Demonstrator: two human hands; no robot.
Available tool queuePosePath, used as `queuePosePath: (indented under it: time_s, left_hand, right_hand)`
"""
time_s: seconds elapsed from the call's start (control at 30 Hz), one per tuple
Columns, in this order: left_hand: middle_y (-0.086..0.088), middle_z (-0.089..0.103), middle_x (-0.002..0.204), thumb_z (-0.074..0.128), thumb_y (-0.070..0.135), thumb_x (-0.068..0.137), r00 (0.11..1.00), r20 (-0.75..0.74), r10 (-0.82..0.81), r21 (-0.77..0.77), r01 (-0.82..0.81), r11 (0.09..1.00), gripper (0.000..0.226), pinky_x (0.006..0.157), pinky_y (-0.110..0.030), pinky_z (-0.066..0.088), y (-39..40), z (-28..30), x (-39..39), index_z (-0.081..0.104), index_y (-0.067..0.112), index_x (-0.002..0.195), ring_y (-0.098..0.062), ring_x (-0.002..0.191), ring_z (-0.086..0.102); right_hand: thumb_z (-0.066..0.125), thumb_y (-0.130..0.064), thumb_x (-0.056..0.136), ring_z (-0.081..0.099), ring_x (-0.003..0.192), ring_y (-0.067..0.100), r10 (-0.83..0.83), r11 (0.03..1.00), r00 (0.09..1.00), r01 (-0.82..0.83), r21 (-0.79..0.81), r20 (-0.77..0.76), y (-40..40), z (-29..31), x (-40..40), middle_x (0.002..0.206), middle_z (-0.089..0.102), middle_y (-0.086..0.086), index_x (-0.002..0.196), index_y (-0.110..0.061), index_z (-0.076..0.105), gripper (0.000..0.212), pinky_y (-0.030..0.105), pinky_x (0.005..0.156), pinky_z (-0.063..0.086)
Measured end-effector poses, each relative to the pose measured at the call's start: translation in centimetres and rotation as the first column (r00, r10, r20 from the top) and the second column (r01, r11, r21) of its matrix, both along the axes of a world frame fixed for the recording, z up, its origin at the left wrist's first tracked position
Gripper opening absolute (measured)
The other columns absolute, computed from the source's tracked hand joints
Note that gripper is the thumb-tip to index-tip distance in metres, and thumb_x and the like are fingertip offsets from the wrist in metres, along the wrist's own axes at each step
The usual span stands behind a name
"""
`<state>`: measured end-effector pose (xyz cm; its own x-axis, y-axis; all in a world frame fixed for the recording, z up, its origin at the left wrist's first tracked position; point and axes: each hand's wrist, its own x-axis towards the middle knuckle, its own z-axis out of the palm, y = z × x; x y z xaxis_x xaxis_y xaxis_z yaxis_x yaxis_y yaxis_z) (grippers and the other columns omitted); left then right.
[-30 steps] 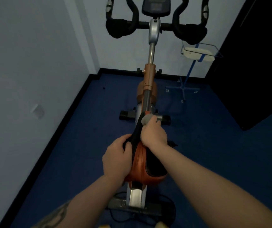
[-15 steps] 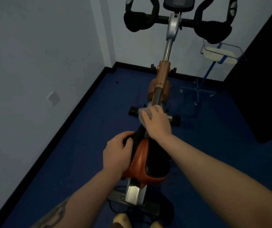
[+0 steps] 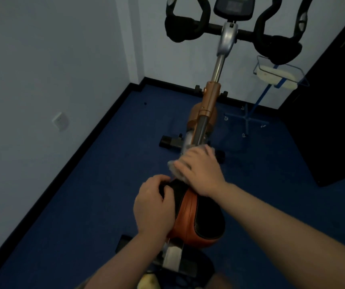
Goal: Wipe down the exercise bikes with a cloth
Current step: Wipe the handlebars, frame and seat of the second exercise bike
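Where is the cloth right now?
In the head view, centre frame: the cloth lies under the right hand, pressed on the saddle's nose, just behind the frame post.

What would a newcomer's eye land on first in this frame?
Probably the two bare hands at centre: the right hand presses a pale crumpled cloth on the nose of the orange-and-black padded bike saddle, and the left hand grips the saddle's left edge. Next, the black curved handlebars at the top, against the pale wall.

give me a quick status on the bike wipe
Left hand grips saddle side. Right hand presses cloth on saddle nose. Nothing in the way.
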<state>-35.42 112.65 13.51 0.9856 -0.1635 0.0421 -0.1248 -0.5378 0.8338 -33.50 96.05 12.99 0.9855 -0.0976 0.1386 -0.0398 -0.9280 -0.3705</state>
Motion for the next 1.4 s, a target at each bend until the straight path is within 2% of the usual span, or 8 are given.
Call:
queuePosePath:
  time_s: [0.13,0.37,0.6,0.7,0.83,0.97,1.17,1.4]
  left_hand:
    - [0.017,0.055,0.085,0.053,0.022,0.091,0.999,-0.01,0.052,0.02,-0.051,0.998,0.007,0.073,-0.037,0.048,-0.3,0.5,-0.2,0.057,0.028,0.088,-0.004,0.083,0.052]
    - [0.015,0.058,0.082,0.05,0.016,0.092,0.99,0.063,0.125,0.054,-0.129,0.99,0.014,0.075,-0.042,0.048,-0.4,0.5,-0.4,0.058,0.025,0.085,-0.005,0.08,0.054]
    - [0.015,0.06,0.087,0.049,0.016,0.095,0.857,0.044,0.513,-0.08,-0.509,0.857,0.016,0.07,-0.026,0.045,-1.7,0.3,-2.4,0.06,0.026,0.089,-0.003,0.082,0.057]
    - [0.015,0.055,0.106,0.048,0.025,0.098,0.776,-0.016,0.631,-0.084,-0.63,0.772,0.013,0.085,-0.026,0.042,-3.9,0.2,-4.9,0.055,0.027,0.109,-0.005,0.101,0.053]
    - [0.002,0.03,0.148,0.055,0.044,0.093,0.631,-0.095,0.77,-0.039,-0.776,0.63,0.07,0.109,-0.036,0.032,-7.9,-0.4,-7.6,0.021,0.02,0.149,-0.014,0.135,0.032]
    - [0.0,0.015,0.158,0.075,0.06,0.069,0.543,-0.268,0.796,-0.067,-0.835,0.547,0.119,0.114,-0.037,0.023,-10.3,-0.5,-9.4,0.001,0.022,0.154,-0.019,0.144,0.019]
    - [0.005,0.041,0.139,0.083,0.062,0.04,0.691,-0.403,0.6,-0.212,-0.709,0.673,0.144,0.093,-0.022,0.047,-8.9,-1.0,-11.3,-0.007,0.039,0.15,-0.003,0.112,0.052]
    - [0.01,0.047,0.129,0.085,0.059,0.036,0.705,-0.437,0.559,-0.216,-0.685,0.696,0.14,0.098,-0.032,0.047,-8.2,-1.4,-11.3,0.008,0.03,0.149,-0.011,0.116,0.052]
  right_hand:
    - [0.023,-0.056,0.101,0.035,0.124,-0.006,0.227,0.965,0.974,-0.221,0.141,-0.025,-0.3,-0.2,-3.0,0.117,0.057,-0.022,0.111,-0.038,0.062,0.044,0.028,0.116,0.0]
    - [0.034,-0.044,0.101,0.057,0.081,0.021,0.127,0.985,0.983,-0.141,-0.103,-0.129,-2.4,1.7,3.4,0.075,0.06,-0.001,0.067,-0.022,0.055,0.046,0.042,0.08,0.042]
    - [0.032,-0.044,0.101,0.038,0.129,0.009,0.635,0.768,0.764,-0.64,-0.009,-0.116,-4.2,1.6,-1.9,0.135,0.051,-0.01,0.136,-0.027,0.05,0.043,0.033,0.117,0.008]
    - [0.034,-0.045,0.101,0.05,0.118,0.015,0.671,0.715,0.718,-0.693,-0.094,-0.187,-6.3,2.1,1.5,0.122,0.059,-0.006,0.122,-0.025,0.056,0.036,0.033,0.108,0.024]
    - [0.036,-0.038,0.1,0.061,0.093,0.029,0.56,0.786,0.796,-0.599,-0.155,-0.23,-3.3,1.7,4.4,0.105,0.063,0.002,0.107,-0.021,0.053,0.025,0.037,0.07,0.044]
    - [0.025,-0.047,0.101,0.057,0.11,0.029,0.644,0.72,0.708,-0.689,-0.083,-0.289,1.5,1.6,2.1,0.125,0.059,0.004,0.126,-0.024,0.05,0.042,0.038,0.076,0.037]
    - [0.035,-0.054,0.098,0.044,0.128,0.013,0.905,0.381,0.303,-0.89,0.25,-0.3,-1.6,2.5,3.7,0.144,0.044,-0.011,0.143,-0.041,0.036,0.046,0.038,0.1,0.038]
    - [0.027,-0.062,0.096,0.05,0.121,0.024,0.809,0.528,0.486,-0.848,0.045,-0.332,4.1,1.7,2.6,0.135,0.053,-0.003,0.133,-0.034,0.047,0.05,0.04,0.088,0.041]
